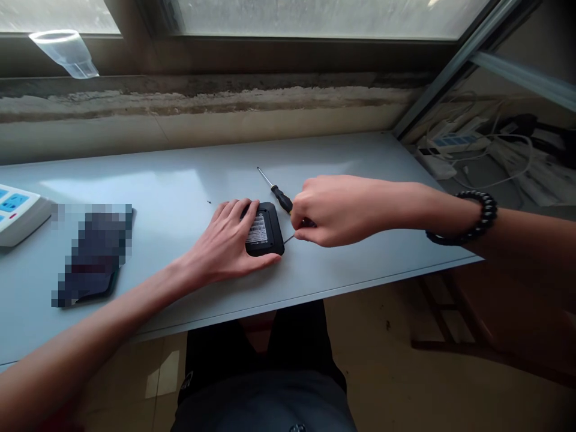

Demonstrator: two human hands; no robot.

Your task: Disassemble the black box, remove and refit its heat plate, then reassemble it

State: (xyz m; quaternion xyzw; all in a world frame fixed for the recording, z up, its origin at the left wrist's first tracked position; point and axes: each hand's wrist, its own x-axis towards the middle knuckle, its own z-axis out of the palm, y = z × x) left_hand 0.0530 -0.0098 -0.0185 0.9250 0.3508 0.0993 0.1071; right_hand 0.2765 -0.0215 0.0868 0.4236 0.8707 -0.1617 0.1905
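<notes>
A small black box-shaped device [265, 231] with a white barcode label lies on the pale grey table [180, 186]. My left hand [229, 240] rests over its left side, fingers curled around it and thumb along its near edge. My right hand [333, 210] is closed just right of the device, fingertips pinched on something small that I cannot make out. A black-handled screwdriver [275, 189] lies on the table behind the device, its handle end passing under my right hand. A dark bead bracelet [477, 216] circles my right wrist.
A dark phone [92, 258] lies at the left, a white power strip [18, 213] at the far left edge. A tiny dark speck, perhaps a screw [209, 201], sits left of the device. A clear plastic cup [67, 53] stands on the window ledge. Cables and power strips [472, 144] lie right.
</notes>
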